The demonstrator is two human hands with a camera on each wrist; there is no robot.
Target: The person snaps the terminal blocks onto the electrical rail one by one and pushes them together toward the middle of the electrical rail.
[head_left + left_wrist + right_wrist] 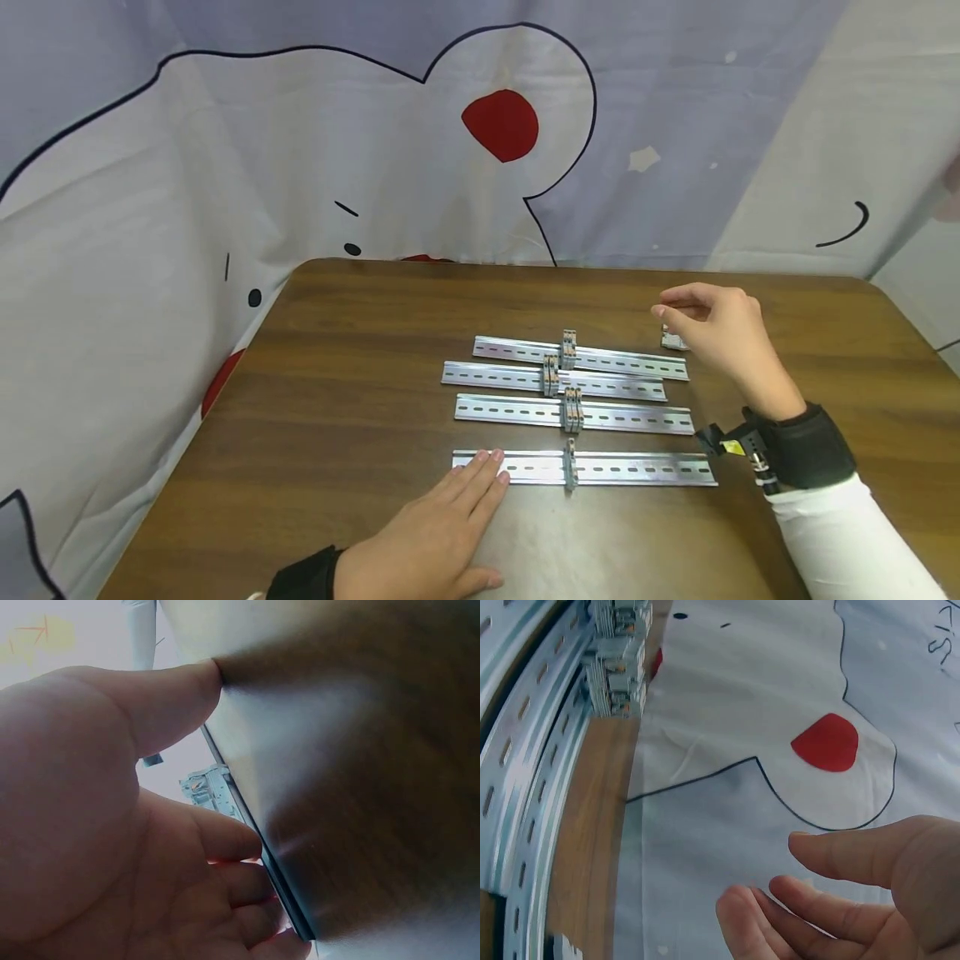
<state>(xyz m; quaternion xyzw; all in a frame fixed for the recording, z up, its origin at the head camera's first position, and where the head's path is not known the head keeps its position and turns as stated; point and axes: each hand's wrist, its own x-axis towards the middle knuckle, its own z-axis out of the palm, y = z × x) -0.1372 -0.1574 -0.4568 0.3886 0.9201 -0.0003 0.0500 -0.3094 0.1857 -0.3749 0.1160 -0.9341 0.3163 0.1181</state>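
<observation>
My left hand (431,529) lies with straight fingers on the left end of the nearest slotted metal DIN rail (645,471). A single terminal block (571,465) sits near that rail's middle; the left wrist view shows a grey block (210,791) beyond the fingers. My right hand (720,329) is raised at the back right, fingers loosely bent, thumb apart from them. In the right wrist view nothing lies between the thumb and fingers of this hand (840,900). Just beneath it, partly hidden, a small grey-white piece (672,340) rests on the table.
Behind the nearest rail lie a third rail (637,418), a second (487,375) and the farthest (513,347). Each carries grey terminal blocks (573,410) near its middle. The wooden table (337,375) ends at a printed cloth (337,150).
</observation>
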